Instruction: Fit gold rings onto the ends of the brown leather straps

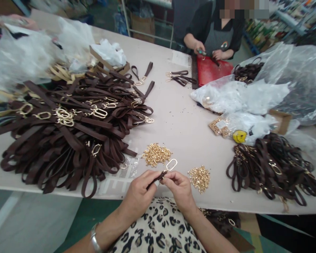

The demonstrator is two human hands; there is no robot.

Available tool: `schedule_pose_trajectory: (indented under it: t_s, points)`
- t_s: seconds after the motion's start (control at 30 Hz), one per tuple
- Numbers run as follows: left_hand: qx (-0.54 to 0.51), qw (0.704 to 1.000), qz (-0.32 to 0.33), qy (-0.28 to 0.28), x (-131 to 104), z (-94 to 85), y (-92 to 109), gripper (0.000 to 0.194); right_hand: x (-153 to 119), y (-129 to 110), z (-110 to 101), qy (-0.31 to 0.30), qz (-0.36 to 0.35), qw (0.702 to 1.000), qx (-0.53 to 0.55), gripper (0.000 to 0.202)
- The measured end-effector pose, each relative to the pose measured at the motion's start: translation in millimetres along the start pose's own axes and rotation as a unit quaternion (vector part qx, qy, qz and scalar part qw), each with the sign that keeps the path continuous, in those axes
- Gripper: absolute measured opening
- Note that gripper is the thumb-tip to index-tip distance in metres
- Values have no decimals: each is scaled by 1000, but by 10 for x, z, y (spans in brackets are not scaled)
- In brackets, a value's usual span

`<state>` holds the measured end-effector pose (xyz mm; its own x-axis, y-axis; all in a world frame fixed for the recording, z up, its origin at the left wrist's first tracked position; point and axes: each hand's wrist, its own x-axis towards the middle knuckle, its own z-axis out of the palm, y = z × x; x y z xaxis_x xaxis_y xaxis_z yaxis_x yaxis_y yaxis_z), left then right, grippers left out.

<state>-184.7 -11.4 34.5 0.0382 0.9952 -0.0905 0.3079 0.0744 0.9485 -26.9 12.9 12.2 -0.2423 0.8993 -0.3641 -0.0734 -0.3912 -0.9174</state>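
Above the table's front edge, my left hand (143, 189) is closed around a dark brown wrist strap (155, 180). A gold oval ring (171, 164) sticks up from the strap's end. My right hand (178, 187) pinches close against that same end. A small gold glint shows at its fingertips, but the piece itself is too small to make out. Just beyond my hands lies a pile of small gold metal fittings (156, 154). Another pile of gold fittings (199, 178) is right of my right hand.
A large heap of brown straps (68, 140) covers the left side. More straps (274, 168) lie at the right, near plastic bags (242, 95). Across the table a person (213, 38) holds a tool over a red board (212, 72). A few straps (180, 76) lie beside it.
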Motion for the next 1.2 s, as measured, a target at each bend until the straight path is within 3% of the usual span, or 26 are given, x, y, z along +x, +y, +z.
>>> schedule_pose_trajectory:
  t_s: [0.23, 0.37, 0.47, 0.53, 0.67, 0.77, 0.83, 0.97, 1.1, 1.13, 1.2]
  points:
    - [2, 1000, -7, -24, -27, 65, -19, 42, 23, 98, 19, 35, 0, 997, 62, 26]
    - [-126, 978, -152, -63, 7, 153, -117, 44, 104, 107, -68, 21, -6, 999, -27, 23]
    - [-179, 949, -248, -81, 69, 155, -157, 46, 192, 170, -406, 44, -44, 980, -189, 23]
    - [-174, 944, -275, -56, 109, 114, -157, 42, 241, 257, -737, 76, -97, 933, -337, 21]
    - [-185, 933, -308, -4, 150, 15, -132, 31, 273, 450, -1263, 69, -161, 800, -574, 22]
    - [-220, 923, -317, 5, 166, -6, -133, 25, 256, 548, -1360, 49, -191, 721, -665, 20]
    - [-242, 918, -314, 9, 181, 7, -148, 23, 246, 595, -1345, 44, -202, 700, -684, 19]
    - [-265, 920, -287, 14, 207, 58, -179, 38, 252, 652, -1353, 37, -208, 700, -682, 17]
    - [-290, 919, -266, 2, 214, 104, -182, 36, 285, 648, -1420, 25, -210, 715, -666, 13]
    - [-288, 921, -263, 0, 217, 113, -178, 34, 293, 634, -1413, 23, -205, 730, -651, 12]
    - [-278, 926, -255, 5, 229, 132, -163, 31, 299, 576, -1334, 32, -179, 797, -575, 10]
